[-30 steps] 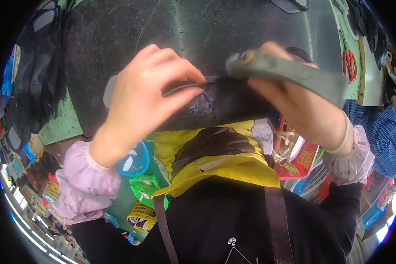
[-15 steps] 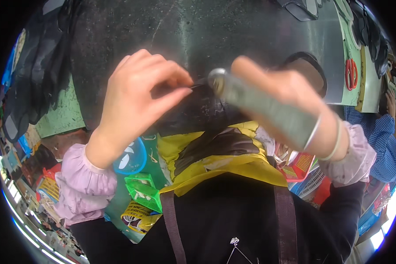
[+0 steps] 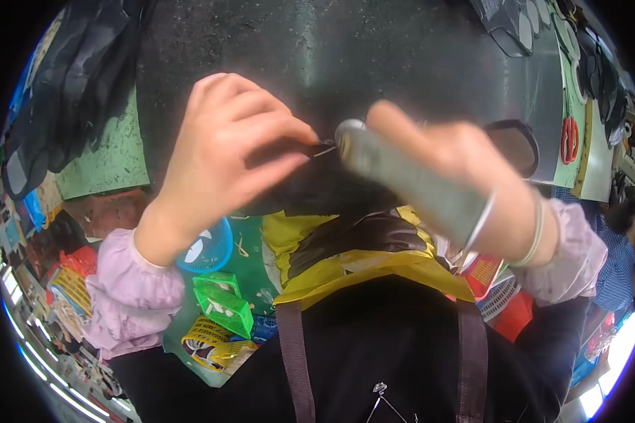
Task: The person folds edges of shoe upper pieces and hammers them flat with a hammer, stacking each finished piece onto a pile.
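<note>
My left hand (image 3: 236, 137) hovers over the dark work surface, fingers curled, thumb and index finger pinching the edge of a small thin dark piece (image 3: 324, 147). My right hand (image 3: 458, 151) grips a grey tapered cylindrical tool (image 3: 416, 176) with a shiny metal rim at each end. Its narrow end is close beside the dark piece, near my left fingertips. Motion blurs the tool and right hand, and most of the right fingers are hidden behind it. Whether the tool touches the piece I cannot tell.
Dark shaped pieces (image 3: 70, 92) lie along the left, others (image 3: 504, 32) at the upper right. Red-handled scissors (image 3: 570, 141) rest at the right. Below stand a blue round basket (image 3: 219, 254), a green basket (image 3: 222, 304) and a red basket (image 3: 481, 273). Another person's checked sleeve (image 3: 614, 271) shows at right.
My left fingertips have come slightly right, closer to the tool's narrow end. The tool has shifted slightly down. The whole view has also shifted a little.
</note>
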The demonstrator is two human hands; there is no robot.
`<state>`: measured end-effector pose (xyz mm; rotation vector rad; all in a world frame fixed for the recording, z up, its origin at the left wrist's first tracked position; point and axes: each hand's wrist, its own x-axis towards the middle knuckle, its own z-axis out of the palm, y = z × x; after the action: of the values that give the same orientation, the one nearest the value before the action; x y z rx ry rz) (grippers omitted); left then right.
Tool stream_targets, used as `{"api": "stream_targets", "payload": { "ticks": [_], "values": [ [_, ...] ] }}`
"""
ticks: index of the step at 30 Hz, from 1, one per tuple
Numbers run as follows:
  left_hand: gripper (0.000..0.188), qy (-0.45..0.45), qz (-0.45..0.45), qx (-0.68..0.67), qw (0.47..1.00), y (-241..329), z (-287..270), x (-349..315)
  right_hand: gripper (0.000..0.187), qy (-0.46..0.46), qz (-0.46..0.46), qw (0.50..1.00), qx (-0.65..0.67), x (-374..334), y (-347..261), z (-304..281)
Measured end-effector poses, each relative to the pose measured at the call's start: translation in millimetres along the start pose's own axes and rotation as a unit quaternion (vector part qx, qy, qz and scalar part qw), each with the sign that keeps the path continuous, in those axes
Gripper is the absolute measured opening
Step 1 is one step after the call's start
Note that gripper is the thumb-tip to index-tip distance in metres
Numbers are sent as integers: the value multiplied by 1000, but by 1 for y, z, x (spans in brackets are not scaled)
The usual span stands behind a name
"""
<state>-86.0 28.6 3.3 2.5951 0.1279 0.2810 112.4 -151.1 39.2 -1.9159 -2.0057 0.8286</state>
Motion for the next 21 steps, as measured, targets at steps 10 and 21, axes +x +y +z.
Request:
{"api": "stream_targets", "payload": {
  "ticks": [10, 21],
  "values": [
    [14, -17, 55, 21, 998, 8, 8, 14, 22, 123, -56, 985, 103, -2, 12, -13],
    [19, 30, 6, -71, 997, 30, 44, 51, 29, 105, 91, 983, 123, -64, 39, -29]
  ]
}}
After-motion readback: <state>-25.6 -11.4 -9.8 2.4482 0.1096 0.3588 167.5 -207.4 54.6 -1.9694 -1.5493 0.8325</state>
